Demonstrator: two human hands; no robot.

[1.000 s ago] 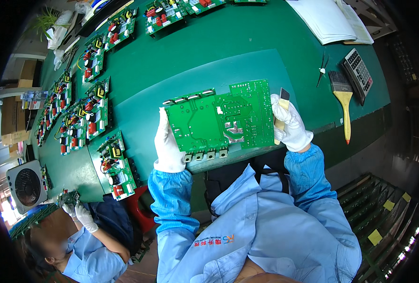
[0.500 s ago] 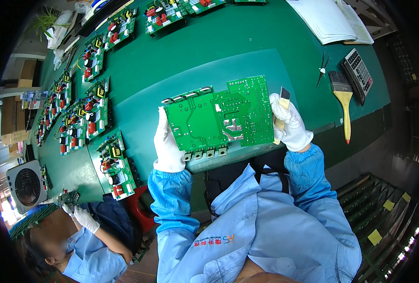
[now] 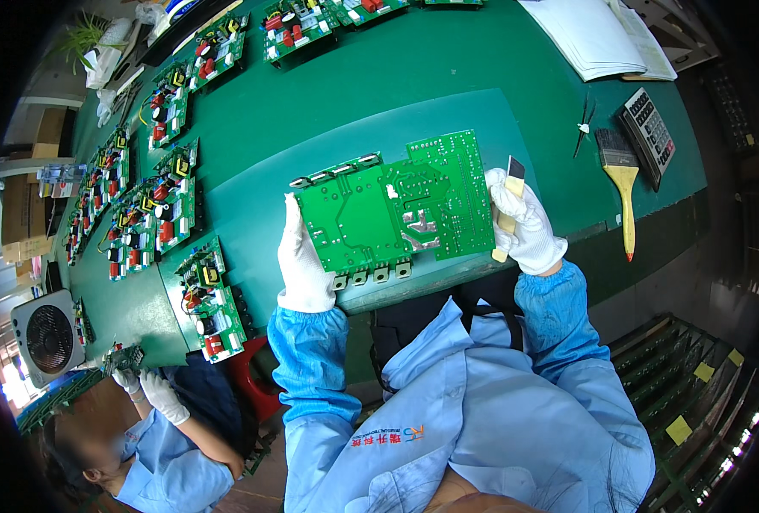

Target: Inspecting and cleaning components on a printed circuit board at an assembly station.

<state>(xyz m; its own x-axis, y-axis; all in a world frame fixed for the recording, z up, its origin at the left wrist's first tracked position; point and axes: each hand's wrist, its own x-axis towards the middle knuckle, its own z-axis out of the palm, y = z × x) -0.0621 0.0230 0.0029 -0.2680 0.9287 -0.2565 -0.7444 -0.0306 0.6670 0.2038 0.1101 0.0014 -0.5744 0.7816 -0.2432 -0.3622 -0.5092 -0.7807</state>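
A green circuit board (image 3: 354,218) is held up over the green mat, its soldered underside facing me. Silver solder patches show right of its middle, and metal-tabbed parts stick out along its upper and lower edges. My left hand (image 3: 305,261), in a white glove, grips the board's left edge, with some fingers hidden behind it. At the right edge my gloved right hand (image 3: 529,227) is closed round a small flat brush (image 3: 514,184) with a pale handle and dark bristles pointing up. That hand also seems to steady the board's edge.
Several populated circuit boards (image 3: 165,214) stand along the left and far side of the table. At right lie a paintbrush (image 3: 624,192), a calculator (image 3: 650,128), tweezers (image 3: 584,128) and papers (image 3: 589,43). A fan (image 3: 48,336) and a gloved co-worker (image 3: 170,436) are at lower left.
The circuit board has tilted slightly, its right side shifting a little left and upward. Both my hands keep their holds. The co-worker's hands have moved slightly.
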